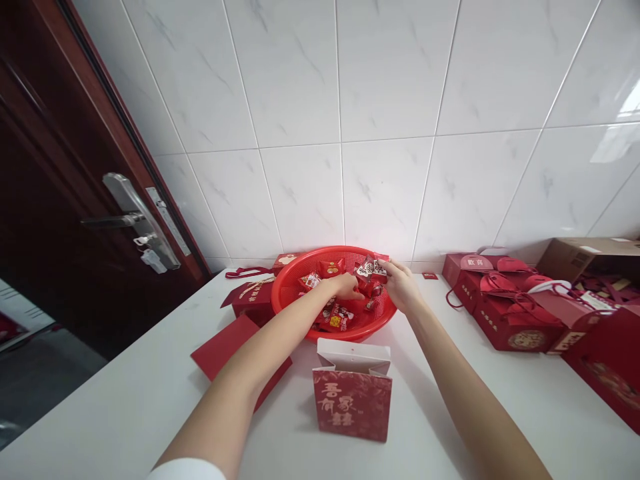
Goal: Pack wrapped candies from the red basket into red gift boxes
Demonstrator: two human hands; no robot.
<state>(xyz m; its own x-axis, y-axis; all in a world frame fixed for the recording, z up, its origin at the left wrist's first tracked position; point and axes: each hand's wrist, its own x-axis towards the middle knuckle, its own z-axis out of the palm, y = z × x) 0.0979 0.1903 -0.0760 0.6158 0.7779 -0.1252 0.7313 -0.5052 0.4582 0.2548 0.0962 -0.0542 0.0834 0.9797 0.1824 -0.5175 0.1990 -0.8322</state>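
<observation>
A red plastic basket (295, 327) by the wall holds several wrapped sweets (334, 319). My left hand (346, 287) reaches into its middle with fingers bent down among the sweets; the fingertips are partly hidden, and what they grip cannot be made out. At the basket's right rim, my right hand (400, 283) is closed on wrapped sweets (371, 267) with white and red wrappers. In front of the basket stands an upright red gift box (353, 405) with its top open and gold characters on its front.
Left of the basket lie a flat red box (225, 347) and another red box (255, 303). Several red gift boxes (515, 323) and a cardboard box (575, 257) stand at the right. A small red packet (430, 275) lies near the wall. A door (65, 167) is at the left.
</observation>
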